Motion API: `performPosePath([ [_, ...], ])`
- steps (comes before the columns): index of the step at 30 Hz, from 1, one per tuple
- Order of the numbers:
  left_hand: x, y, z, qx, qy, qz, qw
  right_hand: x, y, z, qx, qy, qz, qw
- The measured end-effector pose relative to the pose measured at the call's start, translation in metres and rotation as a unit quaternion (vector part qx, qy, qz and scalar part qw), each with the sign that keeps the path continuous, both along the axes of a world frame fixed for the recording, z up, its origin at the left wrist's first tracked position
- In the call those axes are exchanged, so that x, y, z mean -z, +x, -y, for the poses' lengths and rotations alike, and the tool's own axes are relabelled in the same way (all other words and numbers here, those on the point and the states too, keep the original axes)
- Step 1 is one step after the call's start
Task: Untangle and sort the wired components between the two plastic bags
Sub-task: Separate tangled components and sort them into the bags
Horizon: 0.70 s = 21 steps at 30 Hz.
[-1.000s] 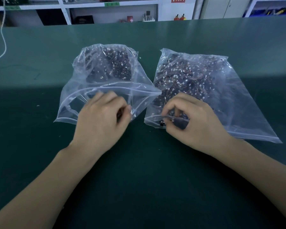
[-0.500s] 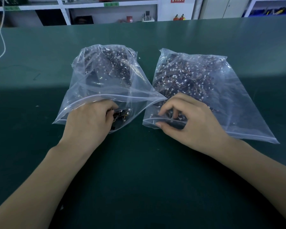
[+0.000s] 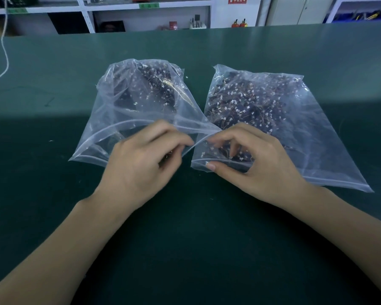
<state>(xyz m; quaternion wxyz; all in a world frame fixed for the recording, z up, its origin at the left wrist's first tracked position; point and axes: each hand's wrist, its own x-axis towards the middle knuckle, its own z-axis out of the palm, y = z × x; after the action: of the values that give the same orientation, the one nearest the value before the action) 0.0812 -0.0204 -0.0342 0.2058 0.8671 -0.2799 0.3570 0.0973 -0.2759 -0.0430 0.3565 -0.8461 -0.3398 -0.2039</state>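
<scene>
Two clear zip bags lie side by side on the green mat, mouths toward me. The left bag and the right bag each hold a tangle of dark wired components with small white connectors. My left hand hovers at the left bag's mouth with its fingers curled. It is blurred, and a dark patch sits under the fingers. My right hand has its fingers spread inside the right bag's mouth, with the thumb pressing on the lower lip.
A white cable hangs down at the far left onto the green mat. Beyond the table's far edge stand white shelves with small items. Tiny white scraps lie on the mat at the left.
My left hand has pulled back out of the left bag and shifted right toward the bag's corner. My right hand has kept its place, its fingers spreading further inside the right bag's mouth.
</scene>
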Motion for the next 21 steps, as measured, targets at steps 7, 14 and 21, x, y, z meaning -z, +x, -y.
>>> performPosePath([
  [7, 0.008, -0.007, 0.025, 0.096, -0.101, -0.033, 0.990, 0.003, 0.002, -0.001, -0.027, 0.019, 0.028, 0.999],
  [14, 0.009, -0.009, 0.028, 0.123, -0.111, -0.067, 0.984, 0.005, 0.001, -0.004, -0.031, 0.060, -0.030, 0.997],
  [21, 0.008, -0.011, 0.030, 0.142, -0.147, -0.084, 0.975, 0.002, -0.001, -0.006, -0.056, 0.126, -0.109, 0.984],
])
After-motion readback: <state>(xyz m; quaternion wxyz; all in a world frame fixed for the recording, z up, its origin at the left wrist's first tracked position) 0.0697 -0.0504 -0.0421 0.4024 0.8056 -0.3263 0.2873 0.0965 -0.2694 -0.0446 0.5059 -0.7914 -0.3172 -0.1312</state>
